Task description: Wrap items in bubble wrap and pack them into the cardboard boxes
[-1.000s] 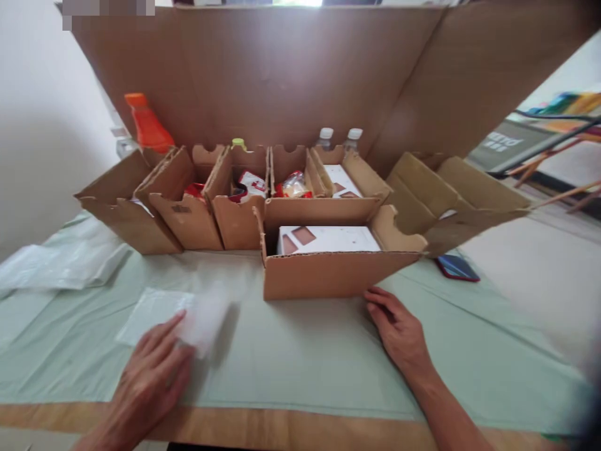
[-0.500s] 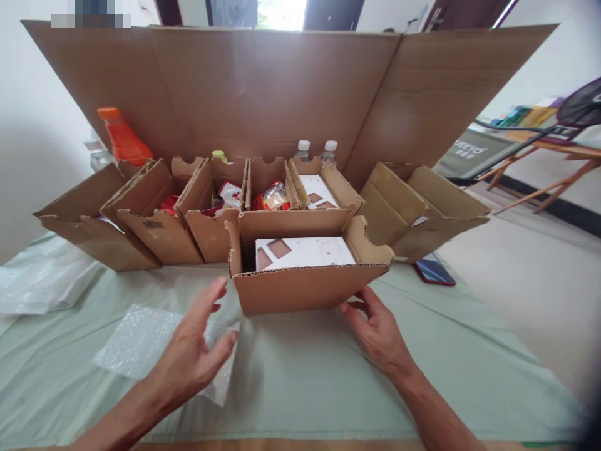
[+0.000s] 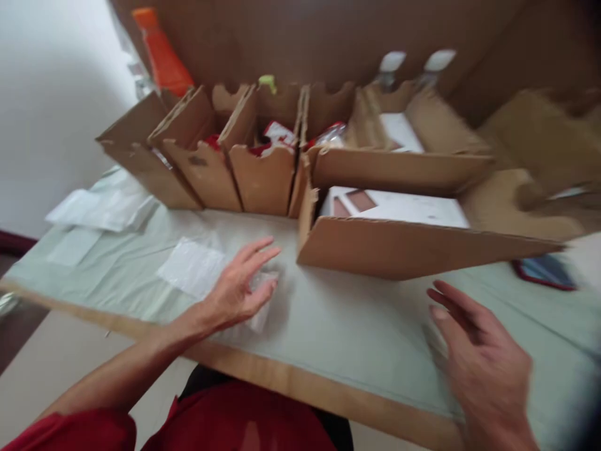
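Observation:
A cardboard bin (image 3: 375, 250) stands on the green cloth, with a white box (image 3: 413, 208) lying inside it. Two brown squares mark the white box's left end. Over the cloth to the left of the bin, my left hand (image 3: 244, 285) is open, fingers apart and holding nothing. Partly under that hand lies a sheet of bubble wrap (image 3: 192, 268). My right hand (image 3: 483, 351) is open below the bin's right part, fingers stretched, apart from the cardboard. Blur softens both the hand and the bin's right end.
Behind stands a row of cardboard bins (image 3: 263, 181) with red and white packets inside. An orange bottle (image 3: 164, 59) leans at the back left. White-capped bottles (image 3: 392, 62) stand behind. A phone (image 3: 547, 270) lies at right, crumpled plastic (image 3: 106, 207) at left.
The camera has tilted down and turned left, bringing the table's front edge into view. My right hand has come away from the bin's lower edge. My left hand remains near the bubble wrap.

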A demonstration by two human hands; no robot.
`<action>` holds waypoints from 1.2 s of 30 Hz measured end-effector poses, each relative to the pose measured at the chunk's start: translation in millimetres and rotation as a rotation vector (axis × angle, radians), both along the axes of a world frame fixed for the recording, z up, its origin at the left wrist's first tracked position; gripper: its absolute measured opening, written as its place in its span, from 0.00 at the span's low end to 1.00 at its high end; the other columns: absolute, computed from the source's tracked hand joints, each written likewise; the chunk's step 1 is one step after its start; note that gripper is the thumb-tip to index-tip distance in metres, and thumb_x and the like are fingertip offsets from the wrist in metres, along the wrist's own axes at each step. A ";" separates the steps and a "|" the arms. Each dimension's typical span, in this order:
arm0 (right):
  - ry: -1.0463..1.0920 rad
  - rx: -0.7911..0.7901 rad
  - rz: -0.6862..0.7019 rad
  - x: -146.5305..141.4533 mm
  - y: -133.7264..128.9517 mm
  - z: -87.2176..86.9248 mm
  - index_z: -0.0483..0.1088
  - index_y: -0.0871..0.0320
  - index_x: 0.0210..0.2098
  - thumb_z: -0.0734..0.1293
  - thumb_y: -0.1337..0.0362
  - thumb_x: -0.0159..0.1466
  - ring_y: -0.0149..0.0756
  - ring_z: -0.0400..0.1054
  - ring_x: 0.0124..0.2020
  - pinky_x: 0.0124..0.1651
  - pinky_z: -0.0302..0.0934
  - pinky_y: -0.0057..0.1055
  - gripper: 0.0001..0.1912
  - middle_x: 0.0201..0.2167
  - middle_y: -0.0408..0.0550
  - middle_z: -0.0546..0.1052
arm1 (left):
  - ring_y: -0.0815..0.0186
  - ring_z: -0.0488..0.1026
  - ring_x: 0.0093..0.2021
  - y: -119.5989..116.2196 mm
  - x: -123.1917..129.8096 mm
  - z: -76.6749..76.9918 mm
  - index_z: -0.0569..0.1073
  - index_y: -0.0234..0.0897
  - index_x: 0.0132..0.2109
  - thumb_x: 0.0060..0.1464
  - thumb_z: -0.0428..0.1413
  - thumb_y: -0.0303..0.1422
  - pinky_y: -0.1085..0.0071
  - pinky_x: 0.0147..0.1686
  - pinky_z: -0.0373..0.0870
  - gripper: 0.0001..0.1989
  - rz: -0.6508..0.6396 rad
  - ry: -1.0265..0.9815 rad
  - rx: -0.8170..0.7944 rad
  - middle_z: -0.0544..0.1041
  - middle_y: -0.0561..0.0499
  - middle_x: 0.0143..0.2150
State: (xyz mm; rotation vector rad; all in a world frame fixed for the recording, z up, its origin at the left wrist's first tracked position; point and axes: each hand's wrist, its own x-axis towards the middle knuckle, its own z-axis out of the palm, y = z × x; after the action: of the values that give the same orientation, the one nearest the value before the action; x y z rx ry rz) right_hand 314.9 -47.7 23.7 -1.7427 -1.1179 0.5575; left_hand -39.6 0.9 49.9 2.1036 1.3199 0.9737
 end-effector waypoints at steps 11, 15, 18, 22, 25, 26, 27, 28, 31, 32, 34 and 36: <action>-0.651 0.372 0.926 -110.5 16.5 6.6 0.65 0.52 0.65 0.61 0.72 0.69 0.48 0.69 0.61 0.57 0.69 0.48 0.26 0.63 0.56 0.71 | 0.47 0.75 0.52 -29.1 -158.9 -6.7 0.75 0.32 0.57 0.57 0.52 0.46 0.50 0.55 0.71 0.28 0.651 0.626 -0.167 0.78 0.37 0.52; -0.801 0.348 1.060 -149.3 39.7 -0.4 0.72 0.55 0.57 0.62 0.77 0.64 0.52 0.65 0.63 0.56 0.69 0.50 0.25 0.64 0.61 0.69 | 0.40 0.74 0.53 -25.1 -163.7 -33.3 0.78 0.30 0.48 0.57 0.49 0.48 0.46 0.54 0.70 0.27 0.557 0.694 -0.115 0.78 0.32 0.52; -0.727 0.379 1.054 -159.7 35.9 0.2 0.76 0.55 0.43 0.66 0.74 0.65 0.50 0.65 0.62 0.58 0.67 0.50 0.11 0.62 0.56 0.71 | 0.41 0.75 0.50 -19.7 -163.3 -43.7 0.77 0.35 0.40 0.58 0.47 0.45 0.47 0.50 0.72 0.21 0.532 0.609 -0.036 0.79 0.34 0.52; -0.593 0.459 0.962 -161.8 1.5 14.9 0.74 0.56 0.42 0.64 0.74 0.67 0.46 0.65 0.61 0.58 0.66 0.45 0.09 0.60 0.54 0.73 | 0.49 0.78 0.44 0.4 -137.9 -31.5 0.75 0.39 0.39 0.60 0.50 0.41 0.53 0.46 0.74 0.13 0.465 0.445 0.092 0.81 0.42 0.43; -0.577 0.463 0.927 -162.0 -23.1 22.7 0.72 0.57 0.43 0.63 0.75 0.68 0.46 0.67 0.60 0.55 0.66 0.44 0.10 0.57 0.55 0.76 | 0.50 0.77 0.44 24.8 -99.6 -15.7 0.75 0.40 0.41 0.60 0.52 0.36 0.53 0.48 0.73 0.09 0.334 0.474 0.135 0.80 0.43 0.40; -0.581 0.455 0.943 -161.0 -28.2 23.3 0.72 0.57 0.44 0.63 0.73 0.68 0.47 0.68 0.59 0.54 0.66 0.45 0.09 0.56 0.55 0.76 | 0.48 0.77 0.46 31.9 -87.7 -12.7 0.75 0.38 0.45 0.59 0.54 0.34 0.51 0.49 0.72 0.10 0.315 0.507 0.127 0.80 0.41 0.43; -0.577 0.437 0.965 -158.9 -31.6 23.1 0.72 0.58 0.46 0.65 0.70 0.69 0.48 0.68 0.58 0.54 0.65 0.46 0.07 0.57 0.56 0.76 | 0.45 0.75 0.51 36.9 -78.1 -11.4 0.74 0.35 0.52 0.57 0.56 0.33 0.48 0.52 0.72 0.16 0.322 0.531 0.132 0.79 0.38 0.49; -0.563 0.415 0.987 -155.4 -33.4 22.4 0.72 0.58 0.47 0.66 0.66 0.69 0.49 0.69 0.57 0.55 0.65 0.48 0.07 0.57 0.57 0.76 | 0.44 0.73 0.56 39.2 -71.5 -11.4 0.71 0.31 0.58 0.55 0.58 0.32 0.47 0.56 0.70 0.23 0.318 0.525 0.152 0.77 0.34 0.55; -0.498 0.356 0.958 -139.8 -30.1 21.1 0.71 0.58 0.52 0.67 0.58 0.71 0.49 0.70 0.57 0.55 0.65 0.48 0.14 0.57 0.58 0.76 | 0.45 0.67 0.65 29.1 -67.9 -15.3 0.66 0.30 0.65 0.59 0.57 0.32 0.47 0.63 0.65 0.28 0.241 0.469 0.222 0.70 0.32 0.65; -0.498 0.336 0.916 -135.4 -26.3 21.3 0.71 0.57 0.53 0.66 0.59 0.72 0.48 0.71 0.56 0.55 0.65 0.47 0.13 0.57 0.57 0.76 | 0.47 0.67 0.65 22.3 -69.5 -16.7 0.68 0.32 0.63 0.61 0.56 0.32 0.48 0.63 0.66 0.24 0.210 0.454 0.238 0.70 0.34 0.65; -0.543 0.311 0.874 -133.4 -14.9 21.9 0.71 0.56 0.54 0.64 0.62 0.73 0.46 0.72 0.56 0.54 0.66 0.46 0.11 0.56 0.55 0.77 | 0.49 0.69 0.63 10.2 -71.2 -19.3 0.72 0.35 0.58 0.64 0.53 0.30 0.49 0.62 0.68 0.17 0.145 0.447 0.252 0.72 0.36 0.63; -0.606 0.284 0.940 -143.5 -0.2 20.5 0.71 0.56 0.54 0.63 0.65 0.73 0.46 0.71 0.58 0.56 0.66 0.46 0.12 0.58 0.55 0.76 | 0.50 0.70 0.63 5.9 -67.8 -22.3 0.74 0.36 0.55 0.64 0.52 0.29 0.50 0.62 0.68 0.14 0.048 0.473 0.238 0.73 0.37 0.62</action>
State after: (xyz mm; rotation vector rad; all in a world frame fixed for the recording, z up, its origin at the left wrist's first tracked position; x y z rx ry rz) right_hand 171.4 -47.9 44.2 -1.0704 -2.3475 0.3728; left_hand -107.4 6.7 27.7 2.6096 1.5414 0.7011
